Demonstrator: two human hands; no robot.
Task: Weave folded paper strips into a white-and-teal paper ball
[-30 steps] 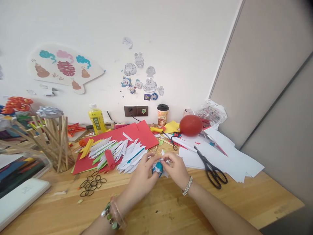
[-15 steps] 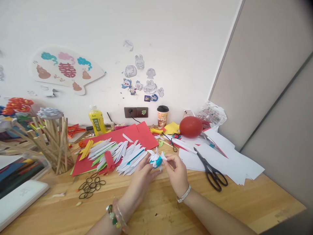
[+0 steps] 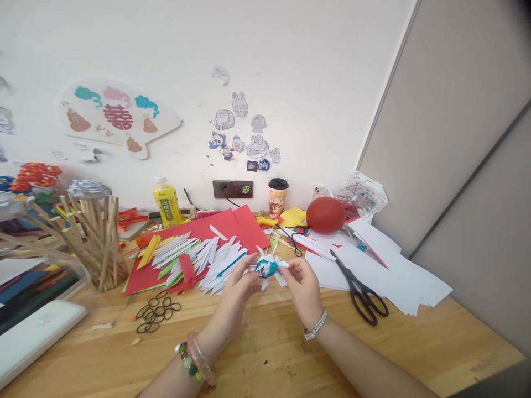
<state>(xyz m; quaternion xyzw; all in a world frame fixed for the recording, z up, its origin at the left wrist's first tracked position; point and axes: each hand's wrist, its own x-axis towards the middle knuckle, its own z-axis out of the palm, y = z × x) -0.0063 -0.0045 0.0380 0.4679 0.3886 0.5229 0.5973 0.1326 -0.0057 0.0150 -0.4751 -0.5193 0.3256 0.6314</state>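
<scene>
Between my two hands is a folded paper piece [image 3: 266, 268], blue-green in the middle with white pointed flaps sticking out around it. My left hand [image 3: 237, 284] grips its left side between thumb and fingers. On the other side, my right hand [image 3: 303, 284] pinches a white flap with thumb and forefinger. Just beyond my left hand lie many white folded paper strips [image 3: 224, 262], a blue-green one among them, partly on red paper sheets [image 3: 249, 226]. Black scissors [image 3: 360, 290] rest to the right of my right hand, partly on white paper.
Black elastic bands [image 3: 155, 315] lie at left, near a holder of wooden sticks [image 3: 102, 243] and a white case [image 3: 37, 337]. A yellow drink bottle [image 3: 167, 204], a lidded paper cup [image 3: 277, 199] and a red balloon [image 3: 326, 215] stand along the wall. White sheets [image 3: 398, 276] cover the right side.
The paper piece is turned slightly, with its flaps now pointing differently. My left hand has shifted a little left around it; my right hand still pinches its right side.
</scene>
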